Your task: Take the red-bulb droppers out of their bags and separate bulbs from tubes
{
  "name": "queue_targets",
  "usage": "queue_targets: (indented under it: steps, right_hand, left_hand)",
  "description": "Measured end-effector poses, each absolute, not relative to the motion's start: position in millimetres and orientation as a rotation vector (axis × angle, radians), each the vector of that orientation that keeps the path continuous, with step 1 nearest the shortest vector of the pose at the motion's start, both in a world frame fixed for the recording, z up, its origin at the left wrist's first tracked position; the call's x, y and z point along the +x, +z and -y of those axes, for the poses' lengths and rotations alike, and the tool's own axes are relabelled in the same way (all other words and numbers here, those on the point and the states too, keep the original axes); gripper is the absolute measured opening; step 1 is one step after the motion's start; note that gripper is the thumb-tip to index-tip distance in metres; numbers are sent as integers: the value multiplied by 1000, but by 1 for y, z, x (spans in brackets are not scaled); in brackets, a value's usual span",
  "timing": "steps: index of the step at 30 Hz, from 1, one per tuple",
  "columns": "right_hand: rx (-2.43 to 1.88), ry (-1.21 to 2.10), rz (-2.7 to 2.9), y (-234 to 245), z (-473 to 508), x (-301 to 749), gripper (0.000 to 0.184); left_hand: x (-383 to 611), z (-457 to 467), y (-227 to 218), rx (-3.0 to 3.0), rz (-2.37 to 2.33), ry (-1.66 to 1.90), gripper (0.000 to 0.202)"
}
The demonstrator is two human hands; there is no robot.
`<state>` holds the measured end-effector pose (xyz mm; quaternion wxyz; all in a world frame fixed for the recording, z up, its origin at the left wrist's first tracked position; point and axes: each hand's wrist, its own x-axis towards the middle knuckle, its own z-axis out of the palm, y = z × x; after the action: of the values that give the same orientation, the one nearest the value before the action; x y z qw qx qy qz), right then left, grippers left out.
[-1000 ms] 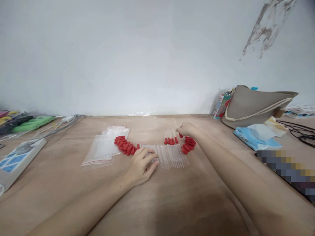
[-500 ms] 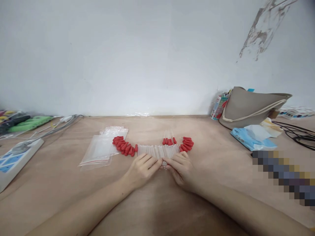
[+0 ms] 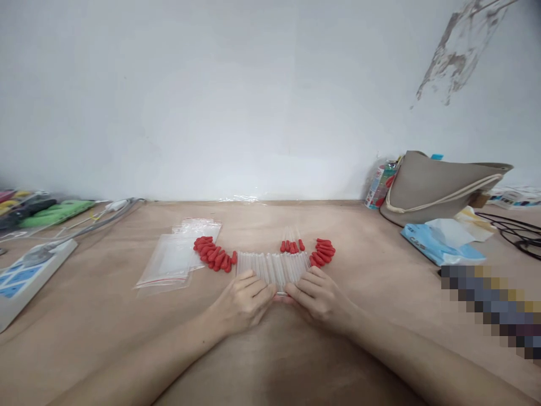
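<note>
A row of several clear glass tubes (image 3: 273,265) lies on the wooden table (image 3: 105,332) in front of me. My left hand (image 3: 243,301) and my right hand (image 3: 319,296) rest side by side at the near ends of the tubes, fingers curled and pinching at one tube between them. Red rubber bulbs lie in a pile at the left (image 3: 213,254) and another at the right (image 3: 322,252) of the row. Three finished droppers with red bulbs (image 3: 291,245) lie just behind the tubes.
A stack of small clear zip bags (image 3: 173,256) lies left of the bulbs. A white power strip (image 3: 25,276) and cables are at far left. A beige bag (image 3: 439,183), a blue tissue pack (image 3: 439,239) and black cables sit at right.
My right hand came back from the far bulbs to the near ends of the tubes, next to my left hand. Both hands now pinch at the row's near edge.
</note>
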<state>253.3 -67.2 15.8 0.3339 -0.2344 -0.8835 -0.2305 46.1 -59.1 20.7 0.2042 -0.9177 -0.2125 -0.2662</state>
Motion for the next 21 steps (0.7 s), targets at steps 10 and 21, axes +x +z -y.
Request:
queue_targets:
  steps: [10,21]
  right_hand:
    - [-360,-834,2321,22,59,269,20]
    - [-1052,-257,1861,29,22,310,20]
  left_hand:
    - [49,63,34,-2962,897,-686,32]
    - [30,42,37,-2638,1345,-850,25]
